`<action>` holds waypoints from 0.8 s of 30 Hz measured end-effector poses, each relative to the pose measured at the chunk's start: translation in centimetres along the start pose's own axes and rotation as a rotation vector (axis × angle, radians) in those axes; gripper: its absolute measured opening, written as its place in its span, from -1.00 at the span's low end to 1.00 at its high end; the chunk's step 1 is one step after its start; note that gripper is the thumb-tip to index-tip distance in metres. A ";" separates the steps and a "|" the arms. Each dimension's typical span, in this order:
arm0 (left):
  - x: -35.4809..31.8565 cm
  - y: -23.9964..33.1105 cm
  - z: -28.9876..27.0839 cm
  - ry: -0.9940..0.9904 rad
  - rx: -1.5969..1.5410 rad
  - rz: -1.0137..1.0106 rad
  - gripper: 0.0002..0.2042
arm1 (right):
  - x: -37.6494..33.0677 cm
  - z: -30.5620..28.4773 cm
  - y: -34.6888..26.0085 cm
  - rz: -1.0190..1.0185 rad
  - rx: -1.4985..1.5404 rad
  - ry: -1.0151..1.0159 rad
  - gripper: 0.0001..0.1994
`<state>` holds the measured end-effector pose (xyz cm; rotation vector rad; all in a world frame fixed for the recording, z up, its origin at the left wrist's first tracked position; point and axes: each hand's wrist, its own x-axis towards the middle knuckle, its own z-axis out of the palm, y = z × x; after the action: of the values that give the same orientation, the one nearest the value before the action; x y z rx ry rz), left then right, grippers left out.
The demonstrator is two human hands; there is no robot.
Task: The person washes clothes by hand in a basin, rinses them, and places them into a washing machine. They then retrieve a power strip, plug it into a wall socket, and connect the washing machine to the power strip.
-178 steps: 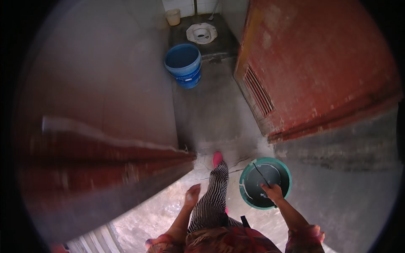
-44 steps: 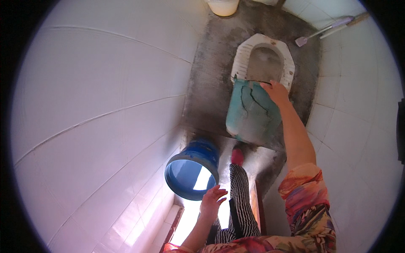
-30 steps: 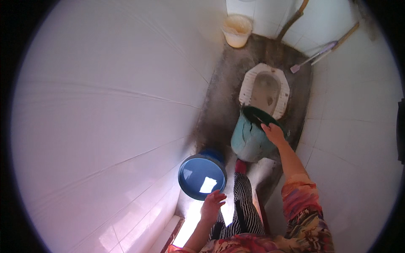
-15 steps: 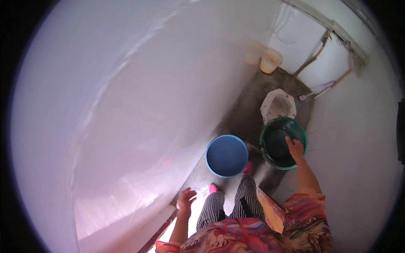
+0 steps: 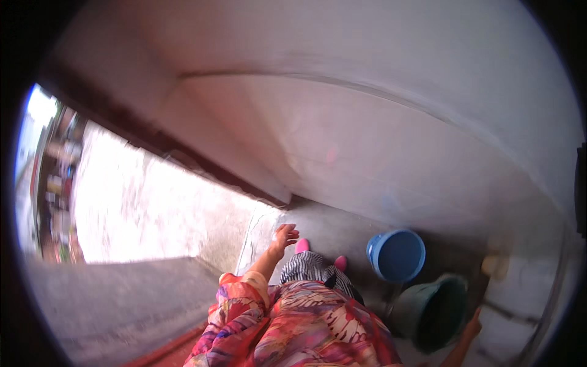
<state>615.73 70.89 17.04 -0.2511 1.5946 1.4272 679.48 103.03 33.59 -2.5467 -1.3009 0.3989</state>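
Observation:
My left hand [image 5: 284,236] hangs in the air in front of me, its fingers loosely bent and apart, holding nothing. To the right, my right hand [image 5: 471,328] is beside the rim of a dark green tub [image 5: 408,313]. Blur hides whether its fingers grip that rim. Much of the tub's outer wall shows, with its mouth facing right; whether it is tilted or just seen from the side, I cannot tell. A round blue bucket [image 5: 374,251] stands on the floor just beyond the tub, to the right of my pink shoes [image 5: 302,246].
A pale wall [image 5: 367,153] runs along the far side. At the left a doorway with a dark red frame [image 5: 202,165] gives onto bright pale ground [image 5: 153,202]. A grey surface [image 5: 122,300] lies at the lower left. A blurred yellowish pail [image 5: 494,266] is at the right.
My view has swung left, bringing the doorway into sight and moving both vessels toward the right. My right hand has gone from over the green tub's inside to beside its rim. My left hand stays empty.

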 end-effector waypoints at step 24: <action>9.4 4.0 -57.7 0.485 -0.393 -0.050 -0.78 | -60.2 33.1 -25.6 -0.384 -0.178 -0.678 -0.27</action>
<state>579.29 26.54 5.29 -0.9191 1.6482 1.7210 614.73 71.71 19.26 -2.2812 -2.0843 1.1683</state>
